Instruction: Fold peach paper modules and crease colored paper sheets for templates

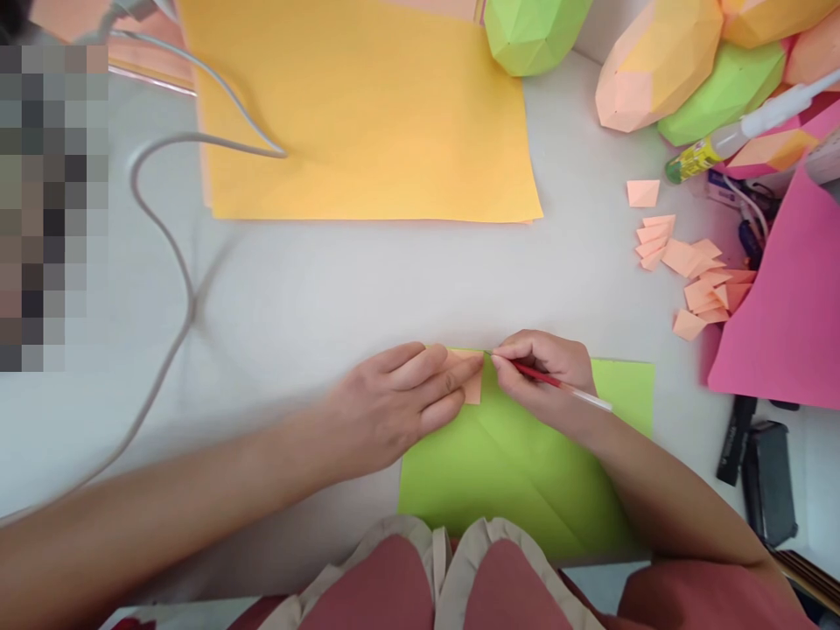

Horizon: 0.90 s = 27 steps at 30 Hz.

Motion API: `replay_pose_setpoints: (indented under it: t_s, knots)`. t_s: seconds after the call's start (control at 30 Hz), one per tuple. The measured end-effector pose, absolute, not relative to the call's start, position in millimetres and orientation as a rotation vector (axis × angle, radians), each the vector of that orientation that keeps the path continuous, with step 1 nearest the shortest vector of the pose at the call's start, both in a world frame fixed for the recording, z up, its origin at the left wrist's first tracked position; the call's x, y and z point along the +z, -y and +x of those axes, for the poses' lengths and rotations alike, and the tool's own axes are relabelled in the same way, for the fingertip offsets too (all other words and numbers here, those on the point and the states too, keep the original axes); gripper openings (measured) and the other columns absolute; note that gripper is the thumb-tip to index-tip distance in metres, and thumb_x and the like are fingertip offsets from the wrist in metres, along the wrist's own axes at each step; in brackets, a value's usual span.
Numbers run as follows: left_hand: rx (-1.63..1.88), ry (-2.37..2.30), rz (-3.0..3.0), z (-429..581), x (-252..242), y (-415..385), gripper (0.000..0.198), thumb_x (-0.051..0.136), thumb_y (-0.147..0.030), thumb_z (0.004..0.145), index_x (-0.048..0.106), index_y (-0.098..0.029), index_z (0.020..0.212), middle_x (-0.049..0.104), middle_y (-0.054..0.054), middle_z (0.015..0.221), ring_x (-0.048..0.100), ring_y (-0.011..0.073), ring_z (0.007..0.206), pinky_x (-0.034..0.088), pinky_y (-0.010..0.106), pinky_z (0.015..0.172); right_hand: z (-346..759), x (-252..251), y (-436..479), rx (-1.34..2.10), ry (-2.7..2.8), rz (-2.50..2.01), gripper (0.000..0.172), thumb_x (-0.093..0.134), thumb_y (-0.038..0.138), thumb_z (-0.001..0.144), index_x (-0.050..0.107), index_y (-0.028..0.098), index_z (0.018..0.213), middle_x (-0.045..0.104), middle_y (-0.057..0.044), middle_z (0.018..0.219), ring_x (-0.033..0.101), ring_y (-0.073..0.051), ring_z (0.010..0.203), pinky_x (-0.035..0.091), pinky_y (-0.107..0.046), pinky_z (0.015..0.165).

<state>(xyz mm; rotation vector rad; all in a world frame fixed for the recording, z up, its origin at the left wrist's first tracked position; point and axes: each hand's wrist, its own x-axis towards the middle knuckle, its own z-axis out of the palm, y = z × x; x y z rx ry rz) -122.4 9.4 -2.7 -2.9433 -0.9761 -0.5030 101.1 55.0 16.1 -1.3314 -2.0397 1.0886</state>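
A green sheet of paper (505,472) lies on the table in front of me. Near its top edge is a small peach paper piece (473,394), pressed flat under the extended fingers of my left hand (400,398). My right hand (548,372) is closed around a red pen (542,374) with a whitish rear end. The pen's tip touches down beside the upper right corner of the peach piece.
Yellow sheets (367,114) lie at the back under a grey cable (190,289). Small peach pieces (686,258), a glue bottle (696,160), faceted paper shapes (656,70) and a pink sheet (784,324) are at the right, with a dark case (771,481) nearer.
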Motion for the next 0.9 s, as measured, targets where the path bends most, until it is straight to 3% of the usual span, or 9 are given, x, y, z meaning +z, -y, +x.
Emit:
replay_pose_setpoints:
  t_s: [0.9]
  knots:
    - [-0.526, 0.978, -2.973, -122.3, -4.1, -8.8, 0.024, 0.052, -0.014, 0.087, 0.063, -0.017, 0.107, 0.057, 0.004, 0.137, 0.05, 0.0211, 0.112, 0.045, 0.035, 0.093, 100.5, 18.6, -55.4, 1.083, 2.081, -1.347, 0.011, 0.059, 0.019, 0.082, 0.062, 0.02, 0.071, 0.066, 0.001, 0.067, 0.056, -0.01, 0.056, 0.044, -0.022, 0.052]
